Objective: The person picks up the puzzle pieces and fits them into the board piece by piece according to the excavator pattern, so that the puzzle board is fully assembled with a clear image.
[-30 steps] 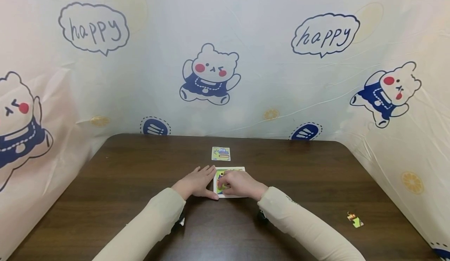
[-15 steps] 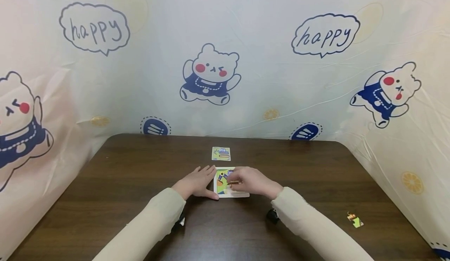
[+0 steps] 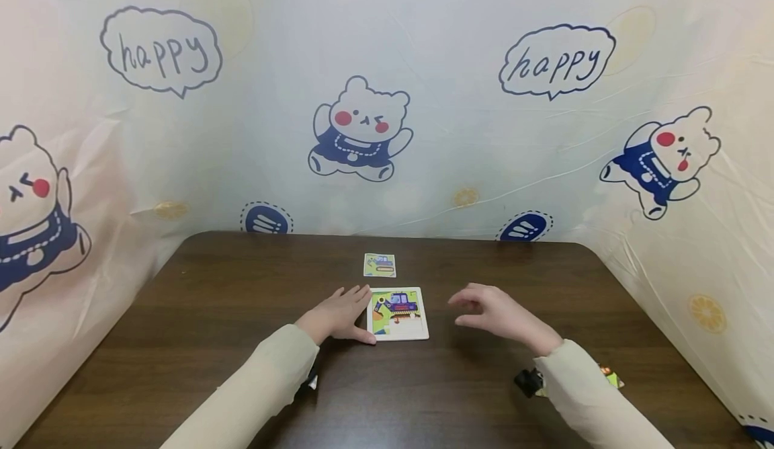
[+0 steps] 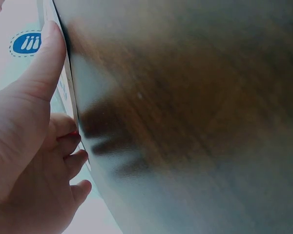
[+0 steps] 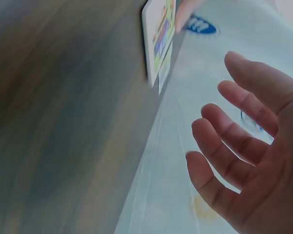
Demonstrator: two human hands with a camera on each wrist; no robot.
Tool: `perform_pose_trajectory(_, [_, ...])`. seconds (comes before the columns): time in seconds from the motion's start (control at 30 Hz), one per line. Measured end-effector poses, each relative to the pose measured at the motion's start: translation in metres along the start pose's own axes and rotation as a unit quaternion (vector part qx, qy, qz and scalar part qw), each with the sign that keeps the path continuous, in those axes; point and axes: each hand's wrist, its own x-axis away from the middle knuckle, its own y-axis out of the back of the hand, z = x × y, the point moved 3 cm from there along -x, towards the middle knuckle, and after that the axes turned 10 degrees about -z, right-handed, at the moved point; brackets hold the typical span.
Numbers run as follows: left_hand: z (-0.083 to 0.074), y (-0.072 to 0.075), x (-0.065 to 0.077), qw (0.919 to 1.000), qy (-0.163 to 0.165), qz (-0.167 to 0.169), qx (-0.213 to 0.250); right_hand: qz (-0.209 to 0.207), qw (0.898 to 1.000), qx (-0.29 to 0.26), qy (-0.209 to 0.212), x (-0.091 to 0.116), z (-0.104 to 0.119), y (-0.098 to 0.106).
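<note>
A white-framed jigsaw puzzle lies flat on the table, showing a blue-purple excavator on green; its lower right part is bare white. My left hand rests against the frame's left edge with fingers spread, fingertips at the top corner and thumb at the bottom one. In the left wrist view, that thumb lies along the frame's edge. Off to the right of the puzzle, my right hand hovers above the table, holding nothing. Its fingers are loosely bent and apart in the right wrist view.
Behind the puzzle lies a small picture card with a similar excavator. Puzzle pieces lie at the right, partly hidden by the right sleeve. A printed cloth hangs around the wooden table.
My right hand has left the puzzle and moved right, uncovering the excavator picture. Its sleeve now covers part of the pieces at the right. The left hand has stayed at the frame.
</note>
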Motion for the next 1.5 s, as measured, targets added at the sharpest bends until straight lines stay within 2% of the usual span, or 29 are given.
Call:
perform_pose_trajectory(0.17, [-0.001, 0.0, 0.0, 1.0, -0.001, 0.0, -0.001, -0.031, 0.999, 0.009, -0.006, 0.03, -0.019, 0.017])
perform_pose_trajectory(0.33, [-0.001, 0.001, 0.001, 1.0, -0.003, -0.003, 0.002, -0.026, 0.999, 0.005, -0.027, 0.059, -0.035, 0.028])
perform_pose_trajectory(0.47, [-0.002, 0.002, 0.003, 1.0, -0.003, -0.003, 0.004, -0.01, 0.999, 0.005, -0.037, 0.079, -0.047, 0.032])
perform_pose_trajectory(0.63, [-0.002, 0.001, 0.002, 0.9999, -0.004, -0.004, 0.01, 0.036, 0.998, -0.01, -0.054, 0.099, -0.059, 0.033])
perform_pose_trajectory(0.77, [-0.001, 0.001, 0.002, 0.9999, -0.004, -0.005, 0.009, 0.049, 0.998, -0.019, -0.03, 0.112, -0.065, 0.033])
perform_pose_trajectory(0.93, [-0.002, 0.002, 0.002, 0.9999, -0.005, -0.005, 0.009, 0.056, 0.998, -0.035, 0.01, 0.124, -0.068, 0.032])
perform_pose_trajectory(1.17, [0.0, 0.001, 0.001, 1.0, -0.004, -0.006, 0.003, 0.049, 0.998, -0.017, 0.022, 0.133, -0.069, 0.03])
perform_pose_trajectory(1.5, [0.0, 0.0, 0.001, 0.9999, -0.005, -0.007, 0.009, 0.03, 0.999, 0.011, 0.039, 0.133, -0.065, 0.029])
